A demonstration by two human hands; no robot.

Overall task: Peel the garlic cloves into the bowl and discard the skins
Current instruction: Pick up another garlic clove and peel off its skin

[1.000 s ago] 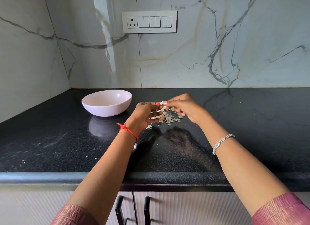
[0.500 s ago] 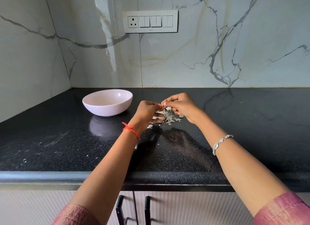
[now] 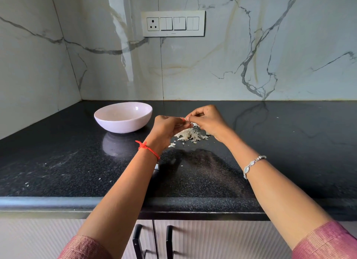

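My left hand [image 3: 167, 127] and my right hand [image 3: 207, 121] meet fingertip to fingertip above the black counter. Between them they pinch a small garlic clove [image 3: 185, 119], which the fingers mostly hide. Directly under the hands lies a pile of pale garlic skins [image 3: 190, 135] on the counter. A pale pink bowl [image 3: 108, 121] stands to the left of my left hand, its inside not visible from here.
The black granite counter [image 3: 280, 146] runs to marble walls at the back and left. A switch panel [image 3: 173, 23] sits on the back wall. A few skin flecks lie near the front left edge [image 3: 27, 184]. Cabinet handles [image 3: 152, 241] show below the counter.
Both hands have risen slightly and drawn closer, still working the clove above the skin pile. The bowl has not moved.
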